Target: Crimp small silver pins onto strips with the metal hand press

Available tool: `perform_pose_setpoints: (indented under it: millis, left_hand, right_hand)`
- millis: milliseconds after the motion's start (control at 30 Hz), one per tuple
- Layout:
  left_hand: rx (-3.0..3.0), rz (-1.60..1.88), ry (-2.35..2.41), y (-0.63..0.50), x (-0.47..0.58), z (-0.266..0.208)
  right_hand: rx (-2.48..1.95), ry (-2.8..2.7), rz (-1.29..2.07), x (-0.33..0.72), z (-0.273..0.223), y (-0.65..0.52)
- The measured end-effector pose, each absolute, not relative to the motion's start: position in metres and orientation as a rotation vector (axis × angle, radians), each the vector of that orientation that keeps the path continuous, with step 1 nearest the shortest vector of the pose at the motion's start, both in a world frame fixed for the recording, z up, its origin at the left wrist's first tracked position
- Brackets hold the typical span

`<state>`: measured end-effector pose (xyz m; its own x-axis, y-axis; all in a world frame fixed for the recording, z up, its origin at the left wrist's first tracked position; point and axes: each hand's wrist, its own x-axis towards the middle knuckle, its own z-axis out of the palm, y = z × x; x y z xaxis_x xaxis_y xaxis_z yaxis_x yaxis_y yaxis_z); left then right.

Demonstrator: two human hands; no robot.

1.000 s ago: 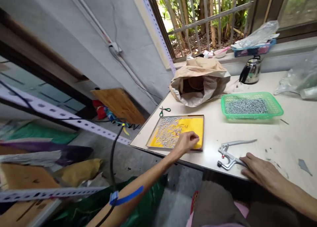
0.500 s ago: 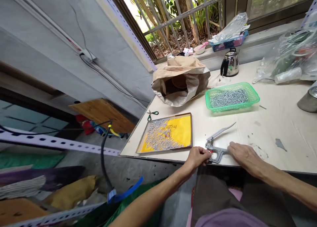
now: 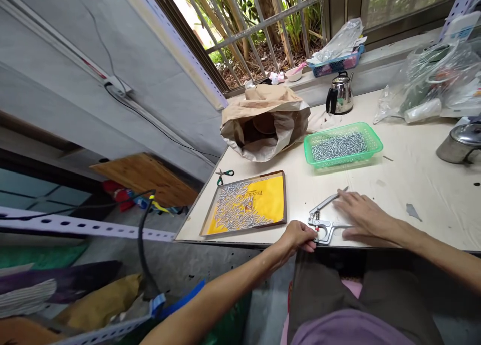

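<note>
At the lower centre of the frame, silver hand-press pliers (image 3: 331,226) lie at the table's (image 3: 394,199) near edge, their handles apart; the left hand (image 3: 301,235) is at their head, fingertips pinched together, though whether they grip a small piece I cannot tell; the right hand (image 3: 363,215) spans the handles, fingers partly spread over the upper one, not closed around it; left of centre, a shallow tray (image 3: 272,199) with a yellow base holds loose metal pins (image 3: 233,209); right of centre, a green plastic basket (image 3: 371,147) holds more small metal pieces (image 3: 338,146); green-handled scissors (image 3: 228,173) lie just beyond the tray.
</note>
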<state>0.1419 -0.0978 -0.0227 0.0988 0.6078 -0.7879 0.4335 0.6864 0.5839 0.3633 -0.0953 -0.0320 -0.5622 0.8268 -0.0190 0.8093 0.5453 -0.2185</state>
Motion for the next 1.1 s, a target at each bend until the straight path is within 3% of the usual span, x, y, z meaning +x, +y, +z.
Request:
perform_pose_setpoints:
  millis: [367, 533, 700, 1100]
  left_hand:
    - [0.945, 0.063, 1.592, -0.099, 0.145, -0.017]
    - [1.787, 0.121, 1.656, -0.111, 0.146, -0.017]
    - [2.561, 0.255, 1.189, -0.1, 0.17, -0.028]
    - [2.677, -0.045, 0.878, -0.065, 0.19, -0.03]
  right_hand:
    - [-1.466, -2.696, 0.288, 0.366, -0.026, -0.08]
    - [-1.39, -2.646, 0.227, 0.362, -0.027, -0.094]
    - [-1.4, -2.612, 0.245, 0.364, -0.031, -0.098]
    - [-1.598, -2.637, 0.417, 0.368, -0.022, -0.104]
